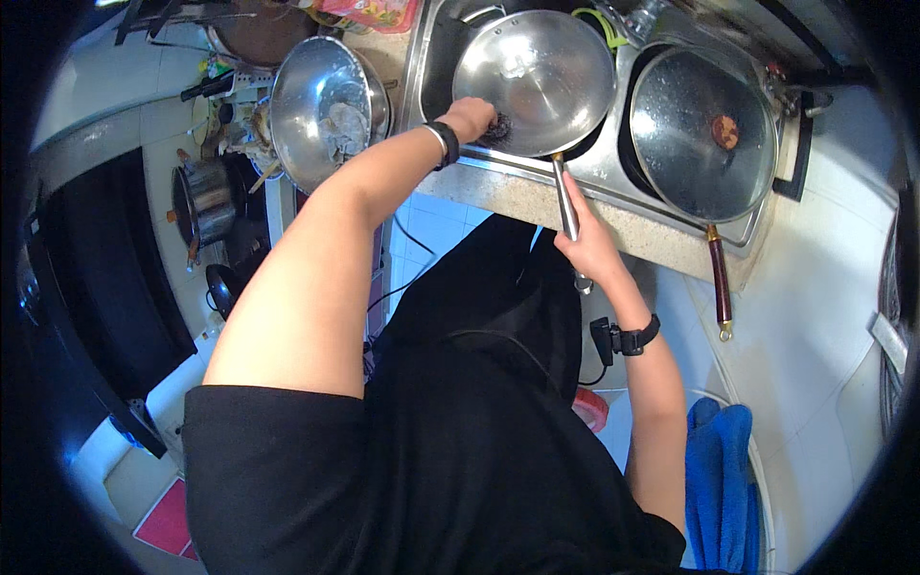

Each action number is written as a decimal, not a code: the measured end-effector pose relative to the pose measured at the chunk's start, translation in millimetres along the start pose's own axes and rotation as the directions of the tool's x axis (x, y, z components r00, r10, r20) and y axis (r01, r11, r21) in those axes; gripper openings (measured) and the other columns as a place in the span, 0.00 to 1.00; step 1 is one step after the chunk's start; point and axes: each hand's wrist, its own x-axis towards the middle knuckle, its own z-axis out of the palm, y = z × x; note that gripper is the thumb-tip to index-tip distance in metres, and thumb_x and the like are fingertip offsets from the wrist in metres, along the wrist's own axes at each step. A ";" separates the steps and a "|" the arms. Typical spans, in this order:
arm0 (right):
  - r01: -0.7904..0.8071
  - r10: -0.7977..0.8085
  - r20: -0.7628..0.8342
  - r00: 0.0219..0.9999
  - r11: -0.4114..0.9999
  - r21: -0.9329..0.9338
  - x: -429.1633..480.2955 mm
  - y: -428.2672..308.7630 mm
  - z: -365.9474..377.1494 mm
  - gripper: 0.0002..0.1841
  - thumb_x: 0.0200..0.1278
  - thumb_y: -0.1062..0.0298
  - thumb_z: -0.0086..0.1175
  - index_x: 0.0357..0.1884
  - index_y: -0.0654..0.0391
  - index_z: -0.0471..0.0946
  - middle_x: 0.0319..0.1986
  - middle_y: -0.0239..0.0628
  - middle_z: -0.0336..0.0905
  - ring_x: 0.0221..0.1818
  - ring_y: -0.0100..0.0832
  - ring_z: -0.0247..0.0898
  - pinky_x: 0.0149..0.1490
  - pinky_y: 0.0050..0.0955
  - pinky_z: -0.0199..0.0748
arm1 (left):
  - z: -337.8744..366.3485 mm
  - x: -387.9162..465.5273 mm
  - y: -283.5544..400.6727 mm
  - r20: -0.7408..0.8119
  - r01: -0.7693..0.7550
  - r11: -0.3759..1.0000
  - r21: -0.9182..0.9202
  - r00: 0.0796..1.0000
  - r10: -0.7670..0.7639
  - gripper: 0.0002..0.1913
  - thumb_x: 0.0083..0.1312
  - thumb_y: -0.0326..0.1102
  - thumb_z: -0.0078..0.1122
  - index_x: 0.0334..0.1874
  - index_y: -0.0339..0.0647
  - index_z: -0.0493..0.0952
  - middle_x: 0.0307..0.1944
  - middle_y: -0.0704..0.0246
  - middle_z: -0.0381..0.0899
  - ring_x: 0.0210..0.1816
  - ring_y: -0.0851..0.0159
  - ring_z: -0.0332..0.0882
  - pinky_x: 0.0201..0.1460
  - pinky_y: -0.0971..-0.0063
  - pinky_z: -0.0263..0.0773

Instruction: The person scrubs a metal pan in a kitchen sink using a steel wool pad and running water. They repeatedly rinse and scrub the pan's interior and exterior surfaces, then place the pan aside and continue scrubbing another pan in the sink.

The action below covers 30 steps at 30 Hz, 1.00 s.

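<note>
A stainless-steel frying pan (535, 86) rests over the left sink basin. At its lower left rim, my left hand (471, 118) is closed on a dark wire scouring pad (499, 129), which touches the pan's inner wall. My right hand (591, 241) grips the pan's metal handle (565, 198), which points over the counter's front edge. On the right basin lies a glass lid (683, 151) with a brown knob; a dark wooden handle (719, 280) with a brass-coloured fitting sticks out below it. The wet pan surface shows drops and streaks.
Left of the sink, a large steel bowl (313, 108) holds a pale crumpled thing (346, 133). Farther left stands a steel pot (205, 205). The faucet (640, 21) is behind the basins. Blue cloth (719, 481) hangs at lower right. A dark cable runs below the counter.
</note>
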 end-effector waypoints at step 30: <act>0.159 -0.158 0.018 0.987 0.973 -0.168 4.8 -14.6 4.1 0.54 0.56 0.75 0.53 0.84 0.35 0.42 0.75 0.48 0.61 0.62 0.50 0.76 0.61 0.36 0.73 | 15.3 -15.9 29.5 -0.086 -0.085 0.958 -0.273 0.994 0.064 0.21 0.72 0.43 0.44 0.58 0.44 0.84 0.59 0.56 0.83 0.61 0.49 0.80 0.67 0.59 0.70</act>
